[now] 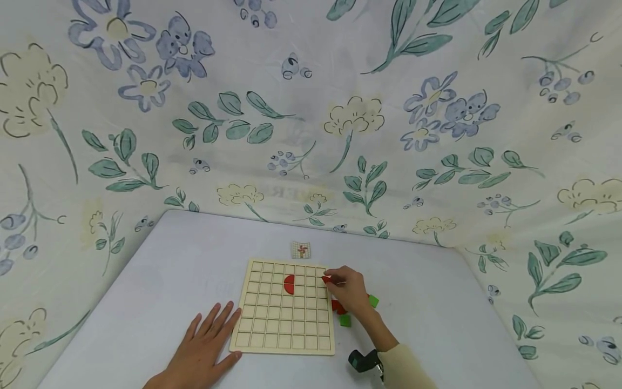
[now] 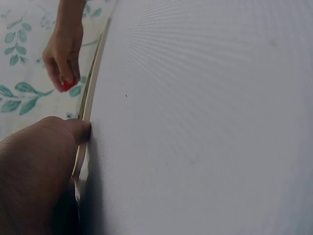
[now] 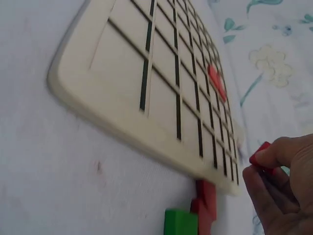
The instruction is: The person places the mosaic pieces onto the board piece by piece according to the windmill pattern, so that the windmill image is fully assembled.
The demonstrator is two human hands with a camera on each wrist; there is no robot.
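A pale wooden grid board (image 1: 282, 353) lies on the white table. Two red quarter-round pieces (image 1: 289, 284) sit in neighbouring cells, one above the other, forming a half disc. My left hand (image 1: 201, 346) rests spread out by the board's left edge, fingertips and thumb right at the rim. Over the upper right edge, my right hand (image 1: 352, 292) pinches a red block (image 3: 260, 154) between thumb and fingers; they partly cover it. Loose red blocks (image 1: 338, 307) and a green block (image 1: 345, 321) lie by the board's right edge, below that hand.
A small card (image 1: 301, 250) with a red pattern on a grid lies just beyond the board's far edge. Another green block (image 1: 373, 301) shows beside the right wrist. A black device (image 1: 363, 361) is at the right sleeve. Flower-printed cloth (image 1: 311, 162) rises behind the table.
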